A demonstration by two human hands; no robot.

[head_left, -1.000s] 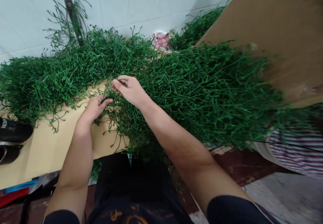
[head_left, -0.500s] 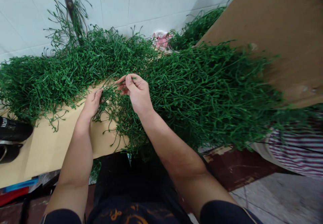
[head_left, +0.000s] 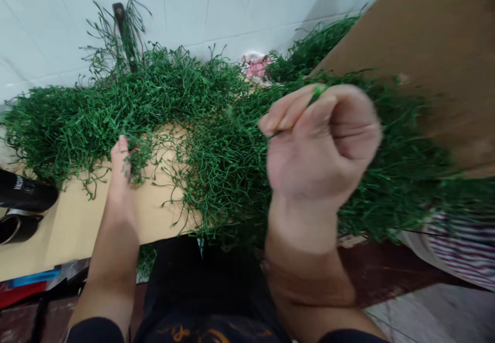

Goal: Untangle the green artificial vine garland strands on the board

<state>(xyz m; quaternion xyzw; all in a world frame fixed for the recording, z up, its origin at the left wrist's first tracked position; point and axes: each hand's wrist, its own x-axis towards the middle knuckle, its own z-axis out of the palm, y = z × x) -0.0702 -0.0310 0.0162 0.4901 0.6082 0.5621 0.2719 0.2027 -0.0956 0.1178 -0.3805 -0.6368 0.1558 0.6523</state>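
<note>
My right hand is raised close to the camera, its thumb and fingers closed in a pinch. A thin green stem with a light green tip pokes out between the fingers. Lower on the left, my left hand is closed around a small bunch of green stems, slightly blurred, with part of the fingers hidden behind it. A long heap of the same thin, budded, artificial-looking stems lies behind my left hand. Beneath and behind my right hand spreads another thick heap.
Tan cardboard covers the worktop. A black tumbler and a black cup stand at the left edge. A large brown cardboard sheet leans at right. Stems hang on a dark upright bar by the tiled wall.
My right hand has moved right and up toward the camera, away from my left hand, with a stem in its pinch. My left hand has shifted left with its bunch.
</note>
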